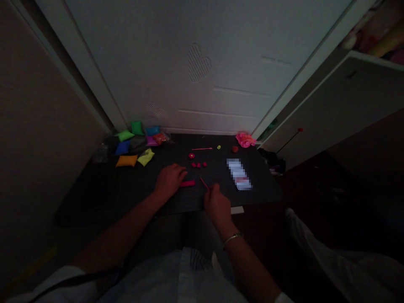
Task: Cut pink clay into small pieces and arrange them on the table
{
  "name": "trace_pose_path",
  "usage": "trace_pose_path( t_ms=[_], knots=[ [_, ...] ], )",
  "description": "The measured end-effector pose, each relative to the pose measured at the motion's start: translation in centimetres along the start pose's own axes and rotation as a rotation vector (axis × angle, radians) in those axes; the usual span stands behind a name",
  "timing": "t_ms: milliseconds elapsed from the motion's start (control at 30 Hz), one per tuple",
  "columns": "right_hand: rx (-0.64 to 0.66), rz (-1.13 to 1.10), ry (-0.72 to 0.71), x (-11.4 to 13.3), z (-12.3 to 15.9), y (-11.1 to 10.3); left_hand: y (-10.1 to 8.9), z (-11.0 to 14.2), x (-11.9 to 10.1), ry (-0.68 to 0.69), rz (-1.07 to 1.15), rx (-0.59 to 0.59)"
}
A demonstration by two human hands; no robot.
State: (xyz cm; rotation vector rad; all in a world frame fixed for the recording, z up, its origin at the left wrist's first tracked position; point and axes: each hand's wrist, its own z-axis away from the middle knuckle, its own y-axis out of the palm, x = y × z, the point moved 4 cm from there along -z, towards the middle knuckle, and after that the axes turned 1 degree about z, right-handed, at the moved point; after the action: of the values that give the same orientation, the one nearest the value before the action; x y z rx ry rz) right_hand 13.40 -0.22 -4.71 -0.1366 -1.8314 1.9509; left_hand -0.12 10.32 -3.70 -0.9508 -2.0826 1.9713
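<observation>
My right hand point(217, 206) is closed around a thin pink stick-shaped tool point(203, 182), its tip pointing up and left over the dark table point(142, 202). My left hand point(170, 180) rests on the tabletop, fingers loosely bent and apart, next to a flat dark-pink strip point(188, 184) that looks like modelling clay. Its palm side is hidden, and whether it touches the strip's left end is unclear. Just beyond the hands, several small pink lumps point(198, 165) sit in a row. Behind them lies a round pink piece point(191, 156) with a pale centre.
Several coloured packets, including an orange one point(126, 161), are at the table's left. A second pink stick point(202, 149) and a yellow bit point(219, 147) lie toward the back. A lit phone point(239, 174), a reddish ball point(235, 149) and a pink flower point(246, 140) are right.
</observation>
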Motion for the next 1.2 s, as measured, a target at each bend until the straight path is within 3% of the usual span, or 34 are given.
trace_pose_path(
  t_ms=[133,267,600,733,867,1033,1200],
  knots=[
    [-0.117,-0.003,-0.012,-0.3,-0.1,0.1,1.0,-3.9,-0.4,-0.012,-0.052,0.053],
    [-0.199,0.031,-0.04,-0.6,-0.2,0.2,1.9,-5.5,-0.5,0.046,-0.029,0.057],
    [-0.072,0.041,-0.058,-0.6,-0.7,0.3,1.9,-5.3,0.2,0.06,-0.008,0.1],
    [0.002,0.035,-0.064,-0.1,0.0,0.0,0.6,-4.0,0.5,0.1,0.013,0.067],
    [-0.025,-0.001,-0.112,1.1,1.3,-0.1,-0.2,-0.2,0.6,0.21,0.063,-0.024],
    [-0.04,0.057,-0.16,2.7,1.9,0.6,1.4,3.7,-0.7,0.184,0.077,-0.083],
    [-0.012,0.095,-0.194,3.3,1.9,1.4,2.4,3.7,-1.5,0.09,0.131,-0.106]
  ],
)
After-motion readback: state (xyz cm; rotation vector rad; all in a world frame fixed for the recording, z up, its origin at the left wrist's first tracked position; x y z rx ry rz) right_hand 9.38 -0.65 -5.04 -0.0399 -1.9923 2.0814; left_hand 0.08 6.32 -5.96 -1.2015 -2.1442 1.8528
